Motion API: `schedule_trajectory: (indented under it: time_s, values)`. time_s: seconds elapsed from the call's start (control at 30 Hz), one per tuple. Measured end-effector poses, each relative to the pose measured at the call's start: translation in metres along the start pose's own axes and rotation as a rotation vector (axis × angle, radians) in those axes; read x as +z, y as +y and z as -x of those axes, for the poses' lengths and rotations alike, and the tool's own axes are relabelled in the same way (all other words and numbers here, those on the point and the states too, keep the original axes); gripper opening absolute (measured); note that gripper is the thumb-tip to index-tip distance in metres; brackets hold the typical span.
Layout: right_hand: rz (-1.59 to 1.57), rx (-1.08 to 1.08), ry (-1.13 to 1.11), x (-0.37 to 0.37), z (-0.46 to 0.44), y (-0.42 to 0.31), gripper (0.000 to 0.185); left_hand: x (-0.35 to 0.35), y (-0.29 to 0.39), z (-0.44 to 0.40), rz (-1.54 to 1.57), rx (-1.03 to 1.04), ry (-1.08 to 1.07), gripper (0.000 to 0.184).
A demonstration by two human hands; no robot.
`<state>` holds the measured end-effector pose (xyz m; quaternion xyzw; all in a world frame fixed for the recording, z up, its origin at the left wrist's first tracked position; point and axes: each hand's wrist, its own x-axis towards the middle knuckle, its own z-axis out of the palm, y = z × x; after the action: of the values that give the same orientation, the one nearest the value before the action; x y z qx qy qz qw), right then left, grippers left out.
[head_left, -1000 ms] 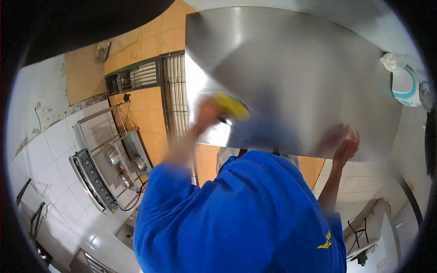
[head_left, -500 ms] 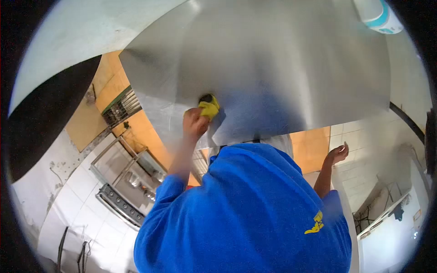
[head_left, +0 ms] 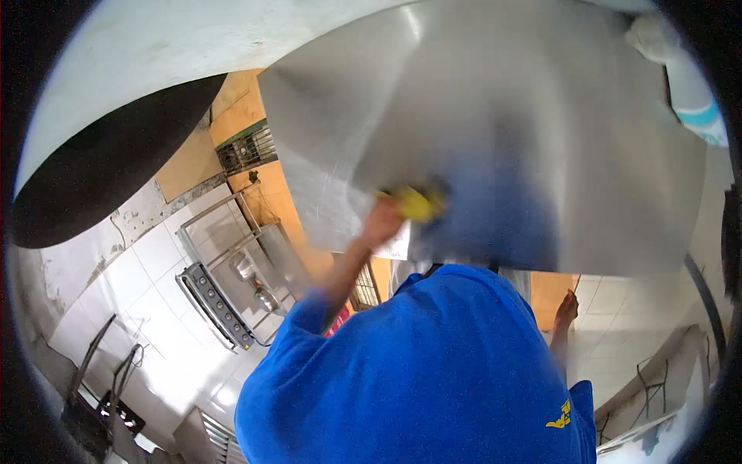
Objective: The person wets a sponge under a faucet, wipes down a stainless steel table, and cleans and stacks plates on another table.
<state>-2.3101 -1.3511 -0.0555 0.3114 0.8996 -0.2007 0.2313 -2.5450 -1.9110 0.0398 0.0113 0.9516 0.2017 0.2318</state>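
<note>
My left hand [head_left: 382, 223] is closed around a bunched yellow cloth [head_left: 418, 204] and presses it to the shiny metal tabletop [head_left: 325, 139], near the edge closest to me. Motion blurs the cloth, and a dark patch shows at its far side; I cannot tell whether it is part of the cloth or a reflection. My right hand [head_left: 568, 309] hangs beside my body, past the tabletop's near edge, with fingers loosely apart and nothing visible in it.
A white bottle with a turquoise band [head_left: 699, 116] stands at the far right. On the left, beyond the tabletop, are a stove with knobs [head_left: 212, 305] and a metal frame [head_left: 224, 216]. A dark round shape [head_left: 116, 166] fills the upper left.
The view has shifted, so the tabletop sits further right in it. My left hand has slid the cloth rightward and slightly nearer to me. My right hand has dropped lower in view.
</note>
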Motion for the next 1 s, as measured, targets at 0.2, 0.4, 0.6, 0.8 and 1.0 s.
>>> schedule_trajectory:
  time_s: [0.2,0.4,0.6,0.8,1.0]
  values:
    - [-0.419,-0.041,-0.022,-0.02,-0.01,-0.005,0.029,-0.023,-0.152,-0.116,-0.192,0.327,0.519,0.017]
    - [-0.553,0.207,-0.355,-0.047,-0.01,-0.013,0.043,-0.202,-0.283,-0.236,0.158,-0.506,1.156,0.01]
    - [-0.569,0.097,-0.318,-0.026,0.033,-0.028,0.044,-0.131,-0.052,-0.265,0.156,0.379,0.924,0.01]
    - [-0.63,-0.013,-0.268,-0.014,0.045,-0.078,0.036,-0.214,-0.196,-0.244,-0.319,-0.166,0.866,0.017]
    - [-0.618,0.171,-0.18,-0.025,0.065,-0.073,0.033,-0.176,-0.299,-0.085,-0.197,-0.751,0.638,0.016]
